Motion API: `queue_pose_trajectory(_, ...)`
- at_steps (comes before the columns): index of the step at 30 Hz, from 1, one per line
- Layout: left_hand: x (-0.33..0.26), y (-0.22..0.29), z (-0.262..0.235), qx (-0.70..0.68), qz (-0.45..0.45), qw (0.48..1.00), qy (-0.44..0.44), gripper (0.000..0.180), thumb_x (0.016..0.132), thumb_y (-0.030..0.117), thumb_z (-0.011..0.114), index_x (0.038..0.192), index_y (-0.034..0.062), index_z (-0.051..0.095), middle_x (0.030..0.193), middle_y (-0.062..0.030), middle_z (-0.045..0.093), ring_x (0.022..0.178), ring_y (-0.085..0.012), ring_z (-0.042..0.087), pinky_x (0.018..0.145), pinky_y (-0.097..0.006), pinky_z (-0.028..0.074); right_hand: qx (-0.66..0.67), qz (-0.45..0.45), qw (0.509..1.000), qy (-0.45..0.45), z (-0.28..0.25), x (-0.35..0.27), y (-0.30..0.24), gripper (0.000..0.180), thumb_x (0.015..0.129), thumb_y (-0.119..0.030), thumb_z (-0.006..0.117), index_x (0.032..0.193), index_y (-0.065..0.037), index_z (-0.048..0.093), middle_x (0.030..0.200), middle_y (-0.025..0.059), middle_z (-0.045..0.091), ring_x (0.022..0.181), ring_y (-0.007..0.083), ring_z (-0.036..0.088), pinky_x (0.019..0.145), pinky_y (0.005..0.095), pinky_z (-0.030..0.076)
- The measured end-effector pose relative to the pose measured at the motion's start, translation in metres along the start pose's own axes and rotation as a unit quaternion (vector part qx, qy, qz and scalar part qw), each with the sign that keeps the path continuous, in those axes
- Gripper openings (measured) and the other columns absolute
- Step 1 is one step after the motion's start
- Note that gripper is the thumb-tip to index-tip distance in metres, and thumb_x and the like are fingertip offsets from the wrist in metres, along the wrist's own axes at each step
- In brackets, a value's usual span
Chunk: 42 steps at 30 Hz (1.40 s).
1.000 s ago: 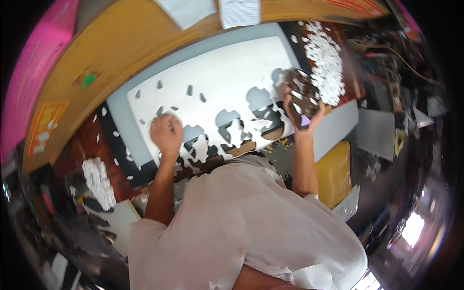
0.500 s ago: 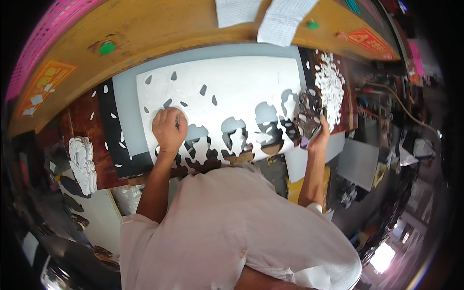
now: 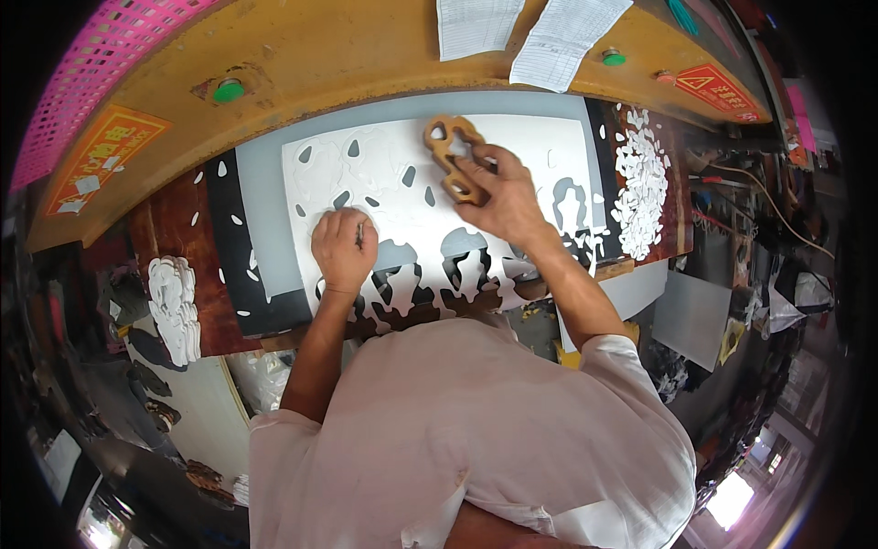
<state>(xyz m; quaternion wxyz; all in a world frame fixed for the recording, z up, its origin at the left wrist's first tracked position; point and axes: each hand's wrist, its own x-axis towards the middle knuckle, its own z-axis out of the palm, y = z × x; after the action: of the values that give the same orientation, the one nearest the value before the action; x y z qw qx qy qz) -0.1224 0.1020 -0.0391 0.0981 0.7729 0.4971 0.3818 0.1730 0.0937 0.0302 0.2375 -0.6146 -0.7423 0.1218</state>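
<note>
A white sheet [image 3: 498, 151] lies on a grey board [image 3: 261, 197], with several shaped openings cut along its near edge and small holes at its left. My left hand [image 3: 345, 247] is closed in a fist on the left part of this sheet. A small dark spot shows at its fingers; whatever they hold, if anything, is hidden. My right hand [image 3: 508, 197] grips a cutting die [image 3: 445, 146], an orange-brown frame with several openings. The die is over the far middle of the sheet; whether it touches the sheet I cannot tell.
Small white offcuts [image 3: 642, 188] are heaped at the right. A stack of white cut pieces [image 3: 174, 306] stands at the left. Across the far side runs a yellow machine beam [image 3: 347, 64] with green buttons and paper sheets [image 3: 567, 41]. A pink basket [image 3: 101, 82] is at far left.
My right hand has swung left with the cutting die, from the sheet's right edge to above its middle. The die's orange-brown side now shows instead of a dark one. My left hand stays closed.
</note>
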Motion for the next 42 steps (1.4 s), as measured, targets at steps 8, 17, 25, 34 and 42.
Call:
queue_pose_trajectory(8,-0.004,-0.003,0.001,-0.005,-0.019,1.000,-0.010,0.009,0.080,0.007,0.071,0.085,0.0092,0.065,0.089,-0.0064,0.068,0.081,-0.0296,0.064,0.072,-0.042,0.051,0.019,0.003,1.000,-0.010,0.027,0.011,-0.001,0.059,0.078,-0.029,0.088,0.133,-0.016,0.074,0.149,0.0157,0.050,0.116,0.0301,0.062,0.097,0.0445,0.054)
queue_pose_trajectory(17,-0.004,-0.001,0.003,0.013,0.002,1.000,-0.010,0.009,0.081,0.009,0.070,0.088,0.0118,0.064,0.087,-0.0035,0.067,0.078,-0.0281,0.061,0.071,-0.042,0.050,0.089,0.100,0.987,-0.088,-0.023,-0.009,0.031,0.077,0.077,-0.030,0.088,0.145,-0.006,0.062,0.152,0.0250,0.049,0.128,0.0432,0.059,0.106,0.0462,0.052)
queue_pose_trajectory(25,-0.004,0.000,0.003,0.012,0.008,1.000,-0.012,0.004,0.083,0.008,0.069,0.086,0.0104,0.066,0.080,-0.0055,0.063,0.074,-0.0290,0.060,0.070,-0.043,0.048,-0.015,0.050,0.997,0.050,0.038,-0.024,0.013,0.074,0.065,-0.035,0.089,0.134,-0.014,0.071,0.142,0.0183,0.054,0.118,0.0360,0.055,0.104,0.0488,0.045)
queue_pose_trajectory(34,-0.005,-0.002,0.004,0.014,0.001,1.000,-0.004,0.007,0.082,0.009,0.070,0.086,0.0115,0.065,0.084,-0.0043,0.065,0.076,-0.0282,0.061,0.070,-0.042,0.049,-0.051,0.085,0.993,0.069,0.041,-0.032,0.009,0.074,0.065,-0.037,0.089,0.133,-0.014,0.072,0.140,0.0202,0.055,0.117,0.0358,0.055,0.101,0.0497,0.046)
queue_pose_trajectory(42,-0.006,-0.003,0.003,0.011,-0.004,1.000,-0.018,0.007,0.082,0.010,0.070,0.085,0.0115,0.064,0.085,-0.0044,0.066,0.077,-0.0283,0.061,0.070,-0.043,0.049,-0.059,0.104,0.991,0.053,0.036,-0.029,0.001,0.081,0.063,-0.038,0.092,0.136,-0.010,0.071,0.140,0.0217,0.055,0.113,0.0364,0.057,0.101,0.0477,0.048)
